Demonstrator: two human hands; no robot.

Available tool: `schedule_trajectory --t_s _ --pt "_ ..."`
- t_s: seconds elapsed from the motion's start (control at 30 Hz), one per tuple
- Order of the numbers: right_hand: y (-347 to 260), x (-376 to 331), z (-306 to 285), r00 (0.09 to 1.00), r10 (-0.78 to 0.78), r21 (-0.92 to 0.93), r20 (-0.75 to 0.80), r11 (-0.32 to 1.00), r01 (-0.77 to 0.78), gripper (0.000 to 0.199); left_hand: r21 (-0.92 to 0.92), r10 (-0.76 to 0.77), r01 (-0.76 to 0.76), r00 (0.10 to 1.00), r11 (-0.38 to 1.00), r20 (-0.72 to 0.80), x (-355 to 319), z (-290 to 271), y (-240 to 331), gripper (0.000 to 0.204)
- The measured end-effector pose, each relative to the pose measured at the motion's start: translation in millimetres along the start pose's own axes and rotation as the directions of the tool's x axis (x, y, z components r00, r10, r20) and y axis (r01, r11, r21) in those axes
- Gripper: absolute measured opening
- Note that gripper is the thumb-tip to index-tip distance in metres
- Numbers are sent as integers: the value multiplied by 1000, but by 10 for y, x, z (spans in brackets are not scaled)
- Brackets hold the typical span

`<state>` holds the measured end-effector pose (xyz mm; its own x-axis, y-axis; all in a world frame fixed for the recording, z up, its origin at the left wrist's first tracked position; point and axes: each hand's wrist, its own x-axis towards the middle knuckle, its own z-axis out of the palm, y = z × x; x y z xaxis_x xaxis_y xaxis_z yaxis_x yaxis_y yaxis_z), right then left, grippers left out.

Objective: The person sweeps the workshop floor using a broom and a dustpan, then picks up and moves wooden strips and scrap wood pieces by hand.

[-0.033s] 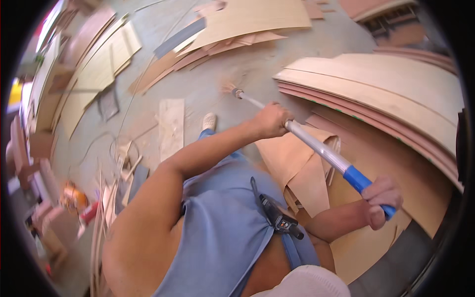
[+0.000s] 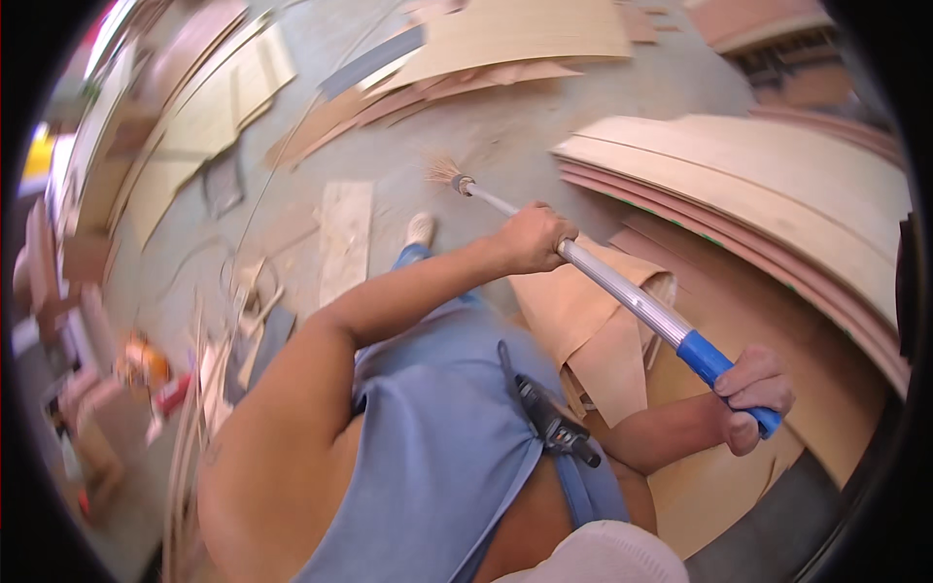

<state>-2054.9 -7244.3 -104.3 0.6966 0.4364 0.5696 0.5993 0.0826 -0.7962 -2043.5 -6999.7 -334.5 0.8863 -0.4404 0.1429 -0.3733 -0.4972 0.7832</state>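
My fingers are curled tight round the silver pole of the broom, left hand gripping it partway down, knuckles up. My right hand is wrapped around the blue grip at the top end, fingers folded over it, thumb tucked underneath. The broom runs slantwise from that hand, across in front of me, down to the concrete floor, where its straw bristles touch the ground just ahead of my white shoe. Right beside the pole lies a curled sheet of thin veneer, and beyond it a big stack of bent plywood sheets. More sheets lie flat at the far side of the floor. A narrow board lies to the left of my shoe, with splintered scraps near it.
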Motion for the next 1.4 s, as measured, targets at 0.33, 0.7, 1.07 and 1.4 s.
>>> schedule_trajectory --t_s 0.33,0.7,1.07,1.4 --pt "1092 91 1745 719 388 426 576 608 -670 6 46 -784 813 573 580 -241 -2669 -419 -268 14" --pt "-117 409 2125 858 280 -91 430 959 -267 5 -69 -544 544 807 836 -229 -1215 17 -898 18" --pt "-616 974 2044 808 -477 441 347 843 308 28 -85 -224 219 760 972 -610 -2093 -920 200 18" --pt "-168 262 3951 434 44 172 900 879 -445 12 -55 -617 801 413 596 -670 -4217 -490 -1202 38"
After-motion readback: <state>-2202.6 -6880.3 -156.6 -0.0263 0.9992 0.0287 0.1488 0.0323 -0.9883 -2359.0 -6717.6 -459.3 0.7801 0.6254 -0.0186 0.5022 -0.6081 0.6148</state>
